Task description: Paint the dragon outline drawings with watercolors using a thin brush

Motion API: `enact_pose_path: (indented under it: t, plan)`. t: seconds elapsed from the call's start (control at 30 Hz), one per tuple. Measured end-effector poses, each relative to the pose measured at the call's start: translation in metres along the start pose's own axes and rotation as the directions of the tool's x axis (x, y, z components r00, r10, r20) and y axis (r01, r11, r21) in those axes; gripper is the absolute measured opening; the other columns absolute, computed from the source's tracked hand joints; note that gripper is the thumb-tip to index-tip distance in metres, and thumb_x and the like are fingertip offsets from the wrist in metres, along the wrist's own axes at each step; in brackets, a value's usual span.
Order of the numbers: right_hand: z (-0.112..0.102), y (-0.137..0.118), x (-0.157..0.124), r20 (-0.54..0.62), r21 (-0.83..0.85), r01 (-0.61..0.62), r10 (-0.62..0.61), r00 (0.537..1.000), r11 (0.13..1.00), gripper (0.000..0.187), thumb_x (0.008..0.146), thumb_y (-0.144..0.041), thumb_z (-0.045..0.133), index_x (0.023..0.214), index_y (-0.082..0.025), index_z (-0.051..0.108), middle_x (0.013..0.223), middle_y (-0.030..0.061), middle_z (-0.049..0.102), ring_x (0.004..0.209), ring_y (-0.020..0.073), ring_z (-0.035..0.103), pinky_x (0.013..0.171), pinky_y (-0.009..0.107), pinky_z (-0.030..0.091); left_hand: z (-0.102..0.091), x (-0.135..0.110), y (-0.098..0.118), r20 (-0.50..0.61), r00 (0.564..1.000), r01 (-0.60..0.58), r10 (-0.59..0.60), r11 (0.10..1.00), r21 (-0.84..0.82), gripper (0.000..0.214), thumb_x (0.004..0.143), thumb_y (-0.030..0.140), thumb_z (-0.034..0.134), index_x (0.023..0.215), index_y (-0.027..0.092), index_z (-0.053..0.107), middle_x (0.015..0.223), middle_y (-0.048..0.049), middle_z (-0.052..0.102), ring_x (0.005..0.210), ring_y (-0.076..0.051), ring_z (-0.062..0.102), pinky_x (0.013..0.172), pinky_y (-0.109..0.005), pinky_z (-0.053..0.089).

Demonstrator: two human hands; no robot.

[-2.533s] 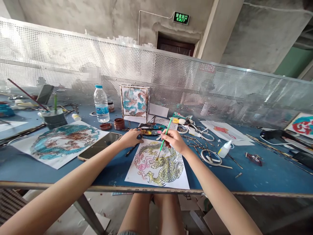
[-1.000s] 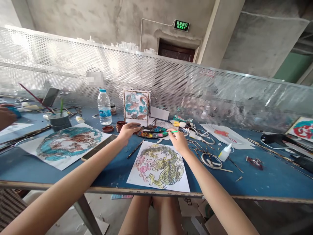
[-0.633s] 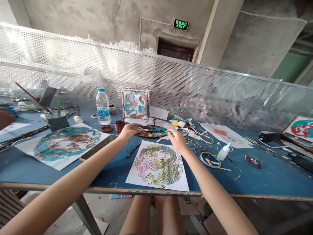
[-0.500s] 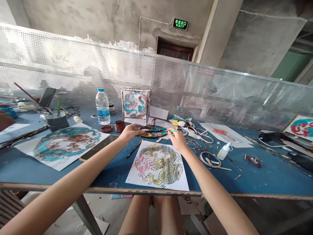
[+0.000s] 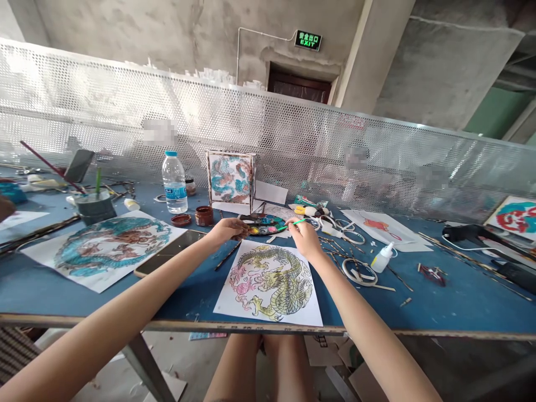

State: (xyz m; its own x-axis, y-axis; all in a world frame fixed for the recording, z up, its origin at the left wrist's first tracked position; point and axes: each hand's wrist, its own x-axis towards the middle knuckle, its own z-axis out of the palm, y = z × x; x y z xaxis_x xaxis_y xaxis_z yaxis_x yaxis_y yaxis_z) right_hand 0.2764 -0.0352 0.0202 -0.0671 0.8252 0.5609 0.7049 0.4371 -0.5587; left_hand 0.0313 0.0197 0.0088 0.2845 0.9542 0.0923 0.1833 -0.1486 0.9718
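Pinched between thumb and fingertips of the right hand: a green paintbrush, lying nearly flat, handle end toward 3 o'clock, bristle end reaching toward 9 o'clock onto the paint palette; fingers closed round the shaft. At the palette's 9 o'clock rim, the left hand, fingers drawn together and touching the edge; impossible to tell whether gripping or merely resting there. Palette flat on the blue table, at 12 o'clock of the dragon colouring sheet, just beyond the paper's far edge; hands above that far edge, at 11 and 1 o'clock of the sheet. Sheet flat at the table's near edge, dragon mostly yellow-green, pink patch at 9 o'clock. Beyond the palette at 12 o'clock, an upright framed dragon panel; at its 9 o'clock, a water bottle, standing and capped. Near the left hand at 10 o'clock, a brown paint jar, its lid just beside it. At 9 o'clock of the sheet, under the left forearm, a smartphone, just beside a teal dragon painting. At 3 o'clock of the sheet, well apart, a small white glue bottle next to a white ring.
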Motion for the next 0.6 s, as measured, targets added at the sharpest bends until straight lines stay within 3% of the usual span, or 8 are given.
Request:
enact_pose_path:
  t: [0.1, 0.17, 0.27, 0.6]
  plan:
    - [0.001, -0.001, 0.000, -0.060, 0.223, 0.005, 0.008, 0.998, 0.975, 0.024, 0.084, -0.034, 0.038, 0.084, -0.021, 0.057, 0.062, 0.0013, 0.055, 0.058, 0.0167, 0.051, 0.057, 0.028, 0.037, 0.000, 0.001, -0.003, 0.036, 0.992, -0.124, 0.119, 0.960, 0.251, 0.022, 0.057, 0.028, 0.065, 0.075, 0.015, 0.064, 0.073, -0.0054, 0.068, 0.073, -0.022, 0.063, 0.067, -0.033, 0.049]
    - [0.002, -0.002, 0.001, -0.042, 0.407, -0.021, 0.042, 0.998, 0.913, 0.019, 0.083, -0.033, 0.039, 0.083, -0.021, 0.054, 0.066, 0.0013, 0.056, 0.063, 0.0166, 0.054, 0.061, 0.028, 0.041, 0.000, 0.001, -0.004, 0.067, 0.980, -0.199, 0.188, 0.887, 0.417, 0.021, 0.056, 0.025, 0.061, 0.075, 0.016, 0.064, 0.072, -0.0032, 0.067, 0.072, -0.021, 0.062, 0.070, -0.032, 0.048]
    - [0.005, -0.004, 0.001, 0.018, 0.570, -0.068, 0.071, 0.997, 0.819, 0.011, 0.079, -0.029, 0.041, 0.077, -0.021, 0.049, 0.066, 0.0002, 0.056, 0.064, 0.0157, 0.055, 0.062, 0.028, 0.043, -0.001, -0.001, -0.002, 0.118, 0.972, -0.234, 0.204, 0.779, 0.582, 0.024, 0.054, 0.023, 0.060, 0.077, 0.016, 0.065, 0.075, -0.0027, 0.066, 0.072, -0.021, 0.060, 0.068, -0.031, 0.047]
    - [0.011, -0.011, -0.007, 0.212, 0.640, -0.100, -0.050, 0.976, 0.761, 0.013, 0.081, -0.031, 0.044, 0.080, -0.019, 0.050, 0.066, -0.0008, 0.055, 0.065, 0.0136, 0.055, 0.067, 0.028, 0.044, 0.001, -0.005, 0.004, 0.186, 0.972, -0.233, 0.143, 0.668, 0.706, 0.031, 0.054, 0.025, 0.062, 0.083, 0.016, 0.066, 0.086, -0.0047, 0.065, 0.081, -0.024, 0.059, 0.067, -0.028, 0.045]
